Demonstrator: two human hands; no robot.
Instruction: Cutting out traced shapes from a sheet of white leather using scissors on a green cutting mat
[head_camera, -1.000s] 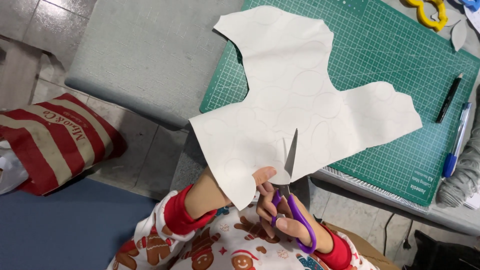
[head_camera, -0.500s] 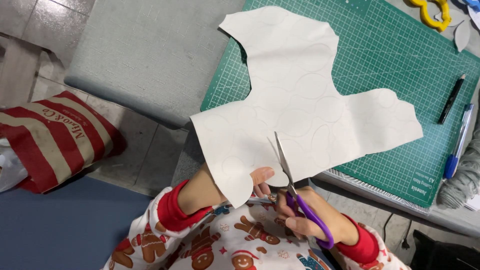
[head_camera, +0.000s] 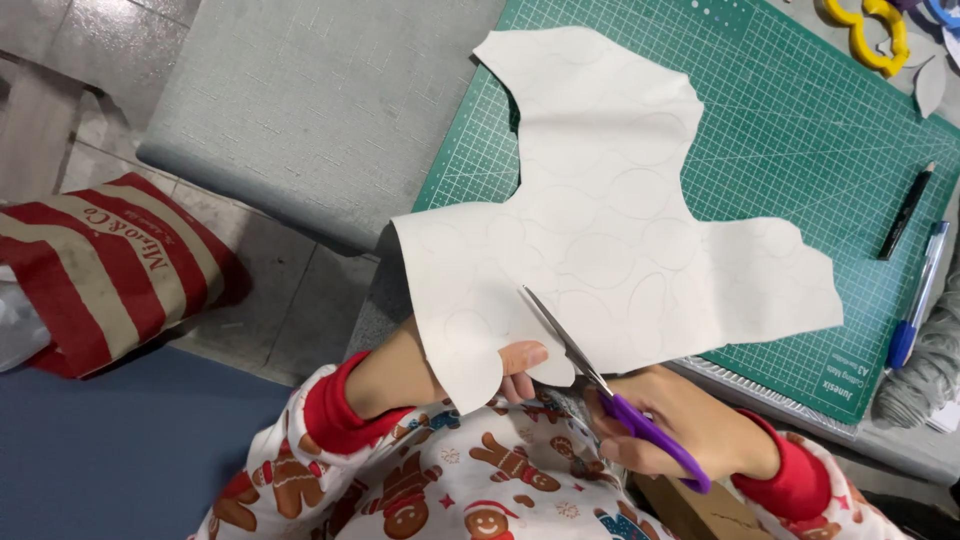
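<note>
While scissors (head_camera: 610, 395) cut paper (head_camera: 610, 230), pens (head_camera: 905, 212) beside

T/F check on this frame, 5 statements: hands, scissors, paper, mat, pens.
1. The right hand holds purple-handled scissors. True.
2. The scissors' blades point away from the white paper sheet. False: the blades reach into the sheet's lower edge.
3. The left hand holds the sheet near its lower left corner, mostly hidden beneath it. True.
4. The sheet lies entirely on the green cutting mat. False: its lower left part overhangs the mat toward the person.
5. A black pen and a blue pen lie on the paper. False: they lie to the right of the sheet, clear of it.
</note>
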